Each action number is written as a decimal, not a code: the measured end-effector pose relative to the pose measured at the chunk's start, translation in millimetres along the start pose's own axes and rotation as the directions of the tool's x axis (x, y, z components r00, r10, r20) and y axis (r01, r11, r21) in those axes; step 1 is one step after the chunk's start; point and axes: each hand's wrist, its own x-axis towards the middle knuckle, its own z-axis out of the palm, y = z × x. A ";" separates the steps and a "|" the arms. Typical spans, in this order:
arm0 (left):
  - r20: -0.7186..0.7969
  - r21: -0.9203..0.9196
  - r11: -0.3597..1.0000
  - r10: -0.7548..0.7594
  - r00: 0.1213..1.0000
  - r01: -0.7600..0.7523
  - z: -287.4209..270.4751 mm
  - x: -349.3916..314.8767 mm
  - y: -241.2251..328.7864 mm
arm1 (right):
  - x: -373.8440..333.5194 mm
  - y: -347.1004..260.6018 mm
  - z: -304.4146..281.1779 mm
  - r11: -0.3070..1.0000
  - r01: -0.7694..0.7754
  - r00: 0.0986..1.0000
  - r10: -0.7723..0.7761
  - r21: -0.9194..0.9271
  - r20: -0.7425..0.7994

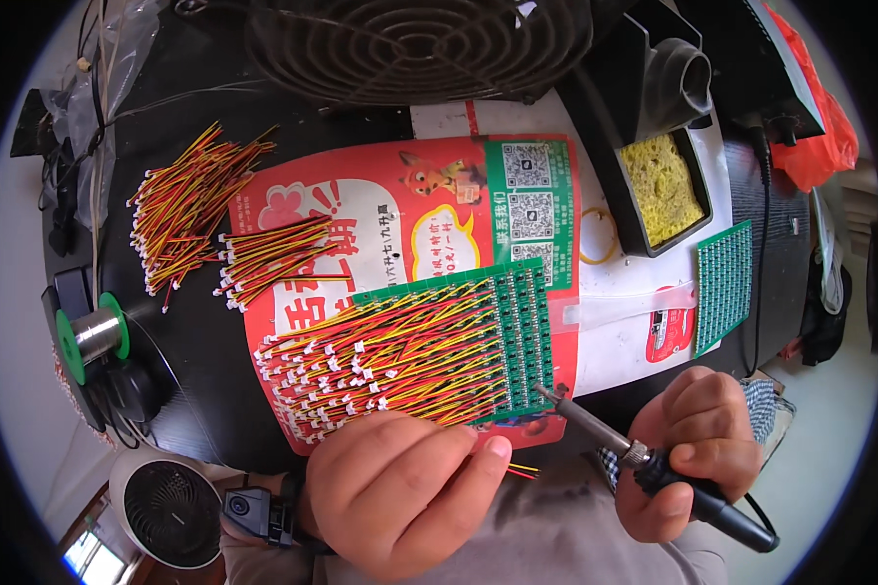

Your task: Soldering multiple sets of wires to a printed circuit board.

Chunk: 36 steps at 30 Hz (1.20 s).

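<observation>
My right hand is closed round the handle of a soldering iron. The iron's tip points left, at the right edge of a green circuit board panel; whether it touches cannot be made out. Rows of red, yellow and black wires with white connectors run leftward from that panel. Below its near edge, my left hand is curled, with the thin ends of a wire lead poking out past the fingertips. The rest of this lead is hidden by the hand.
Two piles of loose wire leads lie at the left, above a solder spool. A fan grille stands at the back. Right of it is an iron stand with a yellow sponge. Another green panel lies far right.
</observation>
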 end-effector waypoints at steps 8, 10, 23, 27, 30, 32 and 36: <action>0.048 0.119 0.990 0.075 0.996 -0.081 9.4 3.1 0.5 | -3.3 -1.8 1.2 1.000 0.014 1.000 -0.014 -0.026 -0.016; 0.039 0.129 0.989 0.070 0.997 -0.075 10.3 -4.9 -1.6 | -6.4 -1.0 0.8 1.000 0.011 1.000 -0.011 0.004 0.007; 0.078 0.173 0.982 0.068 0.995 -0.080 11.5 -2.5 -1.0 | -7.4 -3.8 -5.1 1.000 -0.003 0.997 0.002 0.003 0.083; 0.057 0.116 0.992 0.050 0.997 -0.056 13.8 -9.0 -4.2 | -8.3 -2.9 -4.6 1.000 0.010 0.997 -0.010 0.006 0.072; 0.073 0.138 0.989 0.044 0.996 -0.054 15.2 -1.9 -0.7 | -9.5 -1.1 -5.0 1.000 0.019 0.997 -0.019 -0.002 0.071; 0.076 0.149 0.988 0.039 0.996 -0.050 14.8 -0.4 -0.5 | -9.1 -1.4 -3.4 1.000 0.013 0.997 -0.012 -0.005 0.075; 0.078 0.118 0.992 0.043 0.996 -0.052 15.2 0.1 -2.4 | -8.9 -2.2 -3.6 1.000 -0.002 0.996 0.004 -0.022 0.086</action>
